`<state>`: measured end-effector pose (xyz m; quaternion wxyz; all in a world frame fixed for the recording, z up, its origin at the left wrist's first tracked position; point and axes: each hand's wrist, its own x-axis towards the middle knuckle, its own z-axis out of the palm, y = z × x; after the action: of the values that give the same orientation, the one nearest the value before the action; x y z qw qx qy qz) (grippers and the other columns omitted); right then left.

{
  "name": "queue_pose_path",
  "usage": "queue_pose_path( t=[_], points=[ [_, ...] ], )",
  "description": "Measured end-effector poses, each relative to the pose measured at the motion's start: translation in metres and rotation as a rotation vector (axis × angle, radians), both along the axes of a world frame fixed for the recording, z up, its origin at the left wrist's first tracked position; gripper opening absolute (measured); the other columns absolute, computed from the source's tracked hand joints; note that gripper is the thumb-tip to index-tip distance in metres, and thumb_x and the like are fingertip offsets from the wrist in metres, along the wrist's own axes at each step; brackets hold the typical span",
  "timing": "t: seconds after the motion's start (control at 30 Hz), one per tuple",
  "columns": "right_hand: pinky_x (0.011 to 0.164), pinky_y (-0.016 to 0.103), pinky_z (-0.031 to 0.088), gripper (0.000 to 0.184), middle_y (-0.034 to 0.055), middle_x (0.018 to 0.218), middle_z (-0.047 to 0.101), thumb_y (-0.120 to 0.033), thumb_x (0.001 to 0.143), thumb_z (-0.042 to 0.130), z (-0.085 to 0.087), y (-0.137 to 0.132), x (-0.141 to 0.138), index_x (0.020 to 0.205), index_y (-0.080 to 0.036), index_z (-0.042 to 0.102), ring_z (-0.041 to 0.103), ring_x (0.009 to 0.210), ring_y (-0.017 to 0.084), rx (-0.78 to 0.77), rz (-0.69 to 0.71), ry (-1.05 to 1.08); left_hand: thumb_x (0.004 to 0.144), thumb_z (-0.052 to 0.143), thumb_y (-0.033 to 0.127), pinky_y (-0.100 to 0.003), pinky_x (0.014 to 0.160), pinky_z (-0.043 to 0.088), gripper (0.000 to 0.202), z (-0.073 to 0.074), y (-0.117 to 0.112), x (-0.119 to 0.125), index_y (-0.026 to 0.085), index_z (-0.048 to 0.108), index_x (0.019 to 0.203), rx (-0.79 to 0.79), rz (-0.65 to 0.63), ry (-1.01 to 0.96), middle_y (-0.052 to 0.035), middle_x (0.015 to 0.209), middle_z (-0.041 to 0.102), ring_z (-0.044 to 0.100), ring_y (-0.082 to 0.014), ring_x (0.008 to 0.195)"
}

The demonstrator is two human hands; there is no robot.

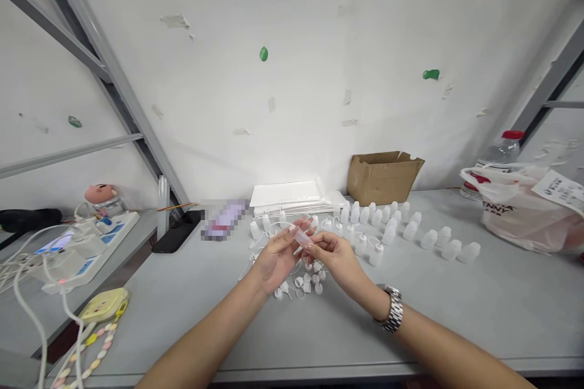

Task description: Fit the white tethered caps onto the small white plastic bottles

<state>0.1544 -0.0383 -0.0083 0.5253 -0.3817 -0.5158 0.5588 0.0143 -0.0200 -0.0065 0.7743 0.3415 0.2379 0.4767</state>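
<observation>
Now two hands (335,253) on one bottle (303,239)

Clear bottle (303,238) partly hidden by fingers (327,238), plastic bag (524,225) cropped (right edge)

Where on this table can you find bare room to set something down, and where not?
Bare: the table right of the watch, in front of the white bag; also between the yellow case and left forearm. Crowded: the middle, with caps near the left hand and bottles beyond the right hand.
</observation>
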Motion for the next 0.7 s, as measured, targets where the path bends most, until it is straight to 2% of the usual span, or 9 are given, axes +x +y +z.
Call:
queue_pose_path(
  t=[0.1,0.3,0.47,0.6,0.7],
  points=[
    [0.056,0.026,0.043,0.028,-0.0009,0.058,0.061,-0.042,0.063,0.071,0.001,0.001,0.001,0.068,-0.016,0.062,0.055,0.053,0.012,-0.028,0.047,0.034,0.079,0.058,0.024,-0.031,0.092,0.039,0.024,0.002,-0.001,0.000,0.022,0.064,0.102,0.002,0.001,0.013,-0.0036,0.130,0.051,0.042,-0.0215,0.121],
    [0.058,0.026,0.042,0.026,0.0004,0.059,0.062,-0.039,0.063,0.073,0.006,0.000,0.002,0.061,-0.015,0.063,0.054,0.055,0.011,-0.134,0.170,0.178,0.081,0.053,0.034,-0.032,0.091,0.040,0.027,0.003,0.004,-0.003,0.019,0.064,0.100,-0.011,0.019,0.010,-0.0074,0.117,0.061,0.045,-0.0215,0.118],
    [0.058,0.027,0.043,0.026,0.0008,0.060,0.062,-0.038,0.061,0.074,0.006,-0.002,0.002,0.060,-0.015,0.062,0.055,0.055,0.011,-0.179,0.194,0.229,0.077,0.060,0.032,-0.033,0.091,0.039,0.027,0.003,0.003,-0.004,0.017,0.066,0.098,0.068,0.052,0.122,-0.0084,0.109,0.065,0.053,-0.0219,0.109],
    [0.058,0.026,0.042,0.025,0.0011,0.061,0.063,-0.038,0.064,0.072,0.005,0.000,0.003,0.062,-0.015,0.062,0.055,0.054,0.011,-0.164,0.190,0.227,0.075,0.061,0.034,-0.034,0.091,0.036,0.028,0.010,0.005,-0.008,0.015,0.068,0.094,0.165,0.037,0.215,-0.0108,0.104,0.067,0.054,-0.0225,0.105],
    [0.058,0.025,0.042,0.025,0.0004,0.062,0.062,-0.038,0.064,0.072,0.007,0.004,0.007,0.063,-0.015,0.061,0.053,0.055,0.010,-0.145,0.111,0.250,0.073,0.060,0.042,-0.034,0.085,0.038,0.032,0.016,0.014,-0.018,0.016,0.068,0.091,0.182,0.146,0.378,-0.0108,0.102,0.066,0.057,-0.0224,0.097]
  ],
)
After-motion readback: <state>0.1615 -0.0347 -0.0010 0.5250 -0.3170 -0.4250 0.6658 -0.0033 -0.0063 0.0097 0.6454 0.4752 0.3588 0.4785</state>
